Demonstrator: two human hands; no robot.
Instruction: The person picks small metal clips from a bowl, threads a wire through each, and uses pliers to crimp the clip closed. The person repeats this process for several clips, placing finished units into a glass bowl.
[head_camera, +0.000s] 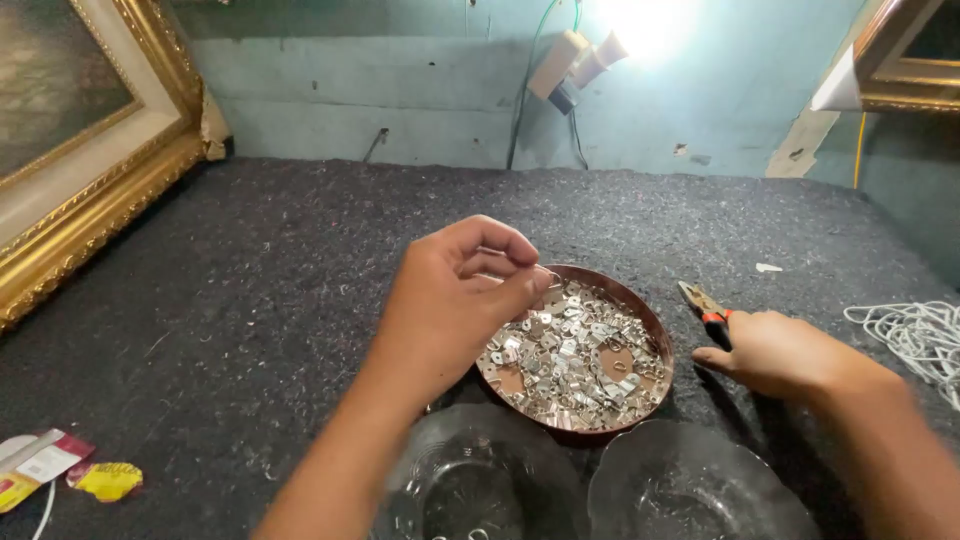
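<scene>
My left hand (455, 300) hovers over the left rim of a round copper-coloured tray (655, 325) filled with several small silver metal brackets (575, 355). Its thumb and fingers are pinched together, apparently on one small piece, though the piece itself is barely visible. My right hand (775, 350) rests on the dark felt to the right of the tray, closed over a pair of pliers (703, 302) with red-and-black handles; the metal jaws stick out past the fingers.
Two clear glass bowls (470, 485) (700, 490) stand near the front edge. A coil of white cord (915, 335) lies at the right. A gilded picture frame (95, 190) leans at the left. Small wrappers (60, 470) lie at the front left. A bright lamp (600, 50) hangs on the wall.
</scene>
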